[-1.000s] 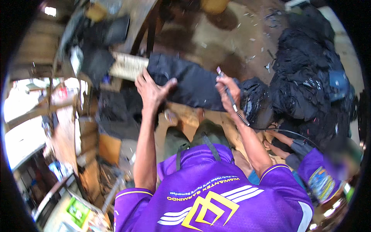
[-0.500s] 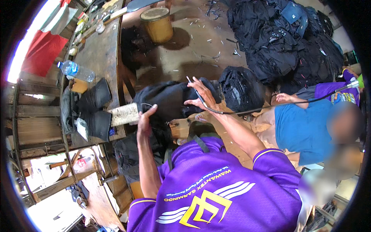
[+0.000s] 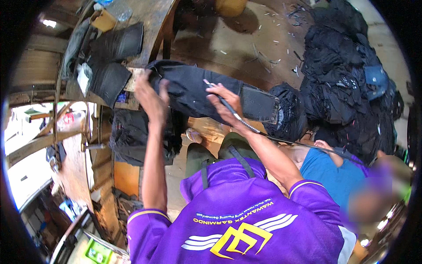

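Observation:
A black garment leg (image 3: 189, 88) is drawn over a long board, whose pale end (image 3: 134, 75) shows at the left and whose dark, worn end (image 3: 258, 104) sticks out at the right. My left hand (image 3: 151, 101) is at the garment's left edge, thumb apart from the fingers, slightly blurred. Above the cloth, my right hand (image 3: 228, 105) holds a slim pen-shaped rotary tool (image 3: 226, 104), its tip pointing up and left. A dark flexible shaft (image 3: 285, 141) runs from the tool off to the right.
Black garments lie on the wooden table (image 3: 151, 31) at the upper left. A dark bundle (image 3: 288, 112) sits just past the board's right end, with a big garment heap (image 3: 332, 75) behind. Someone in a blue shirt (image 3: 325, 176) is close on my right. A yellow bucket (image 3: 231, 6) stands farther off.
My view has swung, so the scene sits differently. The garment now covers more of the pale board end, and my left hand has come over its edge. The tool stays in my right hand.

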A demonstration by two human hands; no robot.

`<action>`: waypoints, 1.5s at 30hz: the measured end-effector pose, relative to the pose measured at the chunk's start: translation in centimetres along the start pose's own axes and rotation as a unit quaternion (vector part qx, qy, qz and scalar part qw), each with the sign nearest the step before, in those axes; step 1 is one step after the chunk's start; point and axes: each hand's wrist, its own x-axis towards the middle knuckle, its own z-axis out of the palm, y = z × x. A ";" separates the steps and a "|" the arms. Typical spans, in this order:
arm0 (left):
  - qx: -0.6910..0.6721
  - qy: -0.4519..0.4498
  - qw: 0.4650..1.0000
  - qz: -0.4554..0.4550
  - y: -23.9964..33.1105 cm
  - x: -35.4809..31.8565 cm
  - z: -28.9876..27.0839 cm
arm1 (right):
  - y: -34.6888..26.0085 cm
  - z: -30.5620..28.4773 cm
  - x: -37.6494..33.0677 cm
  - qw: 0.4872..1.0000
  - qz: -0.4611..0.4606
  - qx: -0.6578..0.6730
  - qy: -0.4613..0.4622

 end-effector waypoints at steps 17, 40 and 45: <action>-0.002 -0.338 0.937 0.090 16.8 -18.4 3.6 | 2.6 -9.1 -2.0 0.988 0.105 0.116 -0.004; 0.160 -0.326 0.930 -0.062 -1.0 -6.5 5.4 | 11.2 -8.5 -1.7 0.993 -0.101 0.007 0.064; 0.182 -0.289 0.937 -0.078 -1.0 -7.9 4.9 | 11.8 -7.9 -1.0 0.981 -0.103 0.076 0.147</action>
